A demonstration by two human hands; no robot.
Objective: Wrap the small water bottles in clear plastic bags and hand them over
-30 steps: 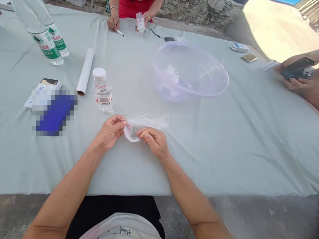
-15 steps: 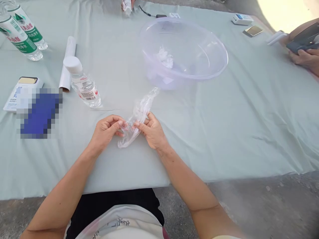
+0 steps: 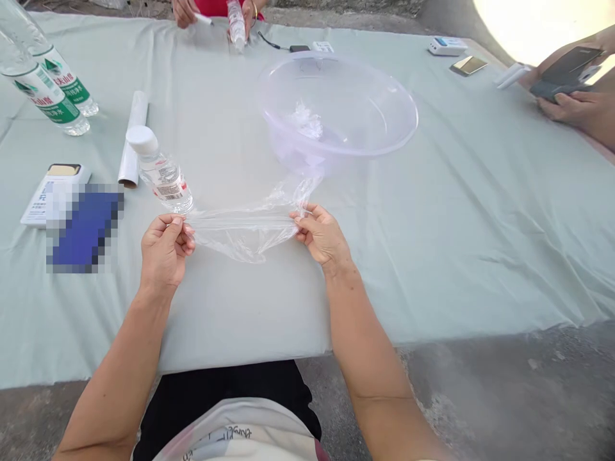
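Well, starting furthest left of the hands, two large water bottles (image 3: 52, 96) stand side by side, and nearer to the left hand lie a white box (image 3: 36, 208) and a blue blurred-out patch (image 3: 89, 227). Beyond that hand lies a white roll (image 3: 138, 110), with a small capped bottle (image 3: 168, 182) standing just past the fingers. The left hand (image 3: 164, 246) pinches one side of a clear plastic film (image 3: 240, 234) between thumb and fingers. It spans the gap between both hands, pulled into straight folds above and sagging loosely below. The right hand (image 3: 323, 237) pinches the other side, and a crumpled end sticks out past its fingertips. Beyond the right hand sits a pale purple basin (image 3: 365, 105) with crumpled plastic (image 3: 306, 121) inside. Far off to its right, another person's hand (image 3: 579, 107) holds a dark phone (image 3: 567, 72).
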